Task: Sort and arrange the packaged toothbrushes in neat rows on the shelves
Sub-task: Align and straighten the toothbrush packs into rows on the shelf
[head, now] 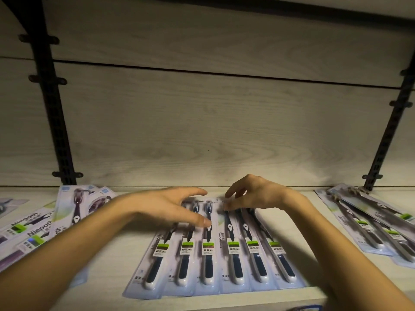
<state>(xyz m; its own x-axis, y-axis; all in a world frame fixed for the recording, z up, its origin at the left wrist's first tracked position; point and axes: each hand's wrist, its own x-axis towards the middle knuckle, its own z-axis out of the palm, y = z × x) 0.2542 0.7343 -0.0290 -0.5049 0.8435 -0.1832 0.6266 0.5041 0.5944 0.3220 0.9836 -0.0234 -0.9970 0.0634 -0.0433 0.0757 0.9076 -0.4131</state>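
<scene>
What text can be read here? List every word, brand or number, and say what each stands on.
"Niepoth": printed on the toothbrush packs at the left, readable on at least two of them.
"Niepoth", partly hidden by the left hand: on the leftmost centre pack.
White labels below the green bands on the centre packs: Chinese characters, too blurred to read.
Right packs: print too blurred to read.
No numbers can be read.

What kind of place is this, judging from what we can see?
Probably a shop display shelf. Packaged toothbrushes lie in rows on a pale wooden shelf, and slotted black metal uprights run up the back panel, as on retail shelving.
</scene>
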